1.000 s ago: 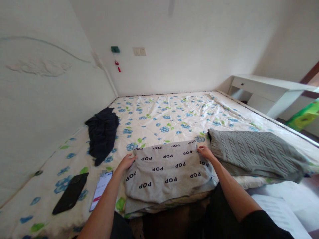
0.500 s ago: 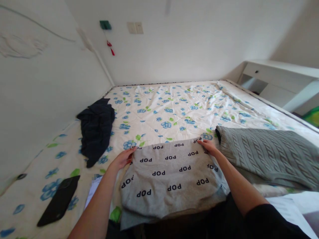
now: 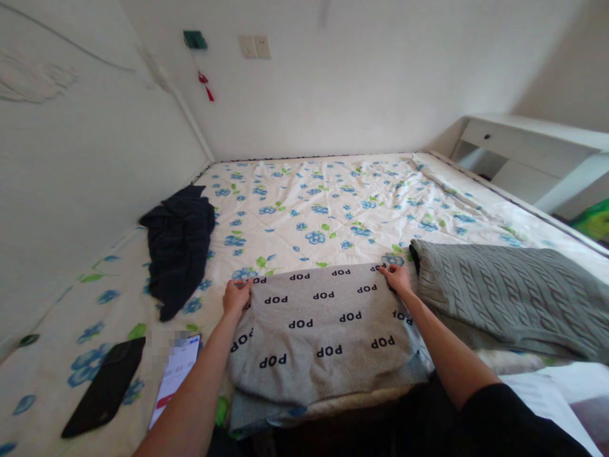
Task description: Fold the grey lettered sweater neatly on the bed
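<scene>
A grey garment [image 3: 318, 324] with black "POP" lettering, upside down from where I look, lies spread at the bed's near edge. It looks like a folded sweater, though its exact cut is hidden. My left hand [image 3: 236, 296] pinches its far left corner. At the far right corner, my right hand [image 3: 396, 277] grips the cloth between thumb and fingers. Between the hands the far edge runs fairly straight. To the right lies a folded grey-green cable-knit sweater [image 3: 499, 292], close to my right forearm.
The bed has a blue-flowered sheet [image 3: 285, 222]. A crumpled dark garment [image 3: 181, 247] lies on the left, with a black phone [image 3: 104, 387] and a phone with a lit screen [image 3: 176, 374] nearer me. White papers [image 3: 547, 393] lie at the near right. A white cabinet [image 3: 523, 146] stands beyond the bed.
My left hand has shifted slightly left at the garment's corner, while the right hand stays at its corner. The view has moved a little, and more of the lit phone shows.
</scene>
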A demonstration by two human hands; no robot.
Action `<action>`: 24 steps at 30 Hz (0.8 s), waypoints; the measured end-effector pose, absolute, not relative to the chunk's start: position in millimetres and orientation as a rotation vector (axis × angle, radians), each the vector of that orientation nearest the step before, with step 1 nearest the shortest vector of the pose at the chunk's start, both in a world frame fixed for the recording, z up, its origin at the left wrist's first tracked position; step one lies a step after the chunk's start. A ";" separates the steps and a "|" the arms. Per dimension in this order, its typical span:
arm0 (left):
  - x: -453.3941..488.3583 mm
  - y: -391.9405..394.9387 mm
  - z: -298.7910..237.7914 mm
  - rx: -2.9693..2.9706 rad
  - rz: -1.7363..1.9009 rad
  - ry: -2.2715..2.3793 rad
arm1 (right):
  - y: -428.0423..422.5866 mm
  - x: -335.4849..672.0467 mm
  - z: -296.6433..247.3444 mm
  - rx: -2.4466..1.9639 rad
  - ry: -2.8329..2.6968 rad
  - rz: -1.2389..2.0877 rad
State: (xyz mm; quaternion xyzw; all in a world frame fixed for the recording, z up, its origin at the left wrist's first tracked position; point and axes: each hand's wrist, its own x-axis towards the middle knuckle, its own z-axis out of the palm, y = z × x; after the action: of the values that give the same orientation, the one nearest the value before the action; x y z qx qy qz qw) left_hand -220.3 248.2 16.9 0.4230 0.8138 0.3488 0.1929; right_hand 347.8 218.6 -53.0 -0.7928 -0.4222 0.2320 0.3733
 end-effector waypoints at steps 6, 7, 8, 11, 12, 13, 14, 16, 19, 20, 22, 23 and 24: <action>-166.4 235.6 27.2 2.233 0.827 2.005 | 215.4 324.4 -29.9 -1.985 -1.315 0.179; -148.3 230.6 22.8 2.371 0.782 1.852 | 211.9 307.7 -25.8 -1.943 -1.391 0.137; -130.1 224.5 16.5 2.478 0.724 1.723 | 207.5 285.7 -23.0 -1.897 -1.476 0.116; -89.3 204.5 -8.3 2.659 0.554 1.565 | 189.9 196.2 -23.6 -1.779 -1.748 0.160; -84.2 199.2 -16.3 2.677 0.516 1.584 | 183.9 163.2 -25.8 -1.759 -1.826 0.202; -84.3 195.6 -23.2 2.680 0.488 1.622 | 178.7 131.6 -27.8 -1.739 -1.900 0.251; -89.0 194.0 -28.4 2.673 0.470 1.670 | 174.6 102.8 -29.0 -1.727 -1.951 0.293; -108.9 196.2 -33.5 2.643 0.452 1.772 | 171.4 56.7 -27.6 -1.714 -2.007 0.351; -146.5 208.5 -32.1 2.569 0.455 1.920 | 178.9 15.8 -17.9 -1.684 -2.080 0.396; -156.9 213.0 -31.5 2.535 0.466 1.965 | 183.3 7.0 -14.5 -1.669 -2.120 0.409; -172.0 220.3 -32.5 2.478 0.492 2.015 | 192.4 -7.3 -10.1 -1.644 -2.203 0.436; -176.5 222.6 -34.2 2.467 0.506 2.013 | 196.3 -13.4 -9.3 -1.637 -2.237 0.444; -179.5 223.9 -36.4 2.467 0.519 1.998 | 199.5 -18.8 -9.3 -1.636 -2.262 0.445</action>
State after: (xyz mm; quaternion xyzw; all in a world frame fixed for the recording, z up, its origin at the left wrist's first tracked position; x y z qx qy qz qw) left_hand -179.5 223.9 -36.4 0.7664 0.6207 0.1611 -0.0374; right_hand -18.8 199.5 -9.3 -0.5715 -0.7903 0.1555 0.1569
